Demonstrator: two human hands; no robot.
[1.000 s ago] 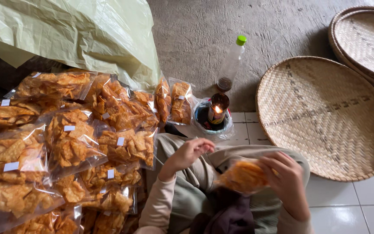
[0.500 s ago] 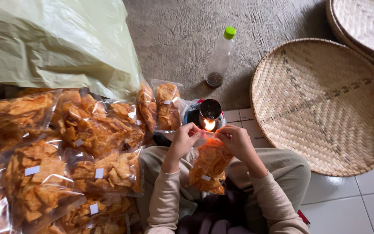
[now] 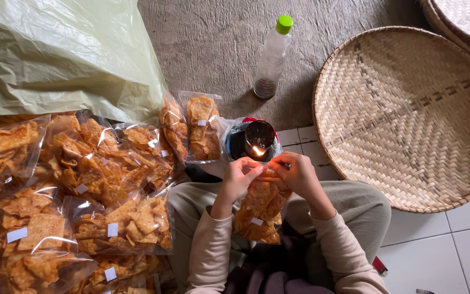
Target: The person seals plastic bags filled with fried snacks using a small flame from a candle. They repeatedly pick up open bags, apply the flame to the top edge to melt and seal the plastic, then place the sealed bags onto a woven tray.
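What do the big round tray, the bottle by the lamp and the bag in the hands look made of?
The round tray looks like woven bamboo or rattan: matte tan strips in a herringbone weave. The bottle looks like clear thin plastic with a glossy green cap. The bag held by the left hand and right hand looks like clear glossy plastic film, judging by its glare and creases.

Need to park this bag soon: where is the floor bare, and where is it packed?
Bare: white tiles right of the knee, below the woven tray; grey mat left of the bottle. Crowded: chip bags at left; flame before both hands.
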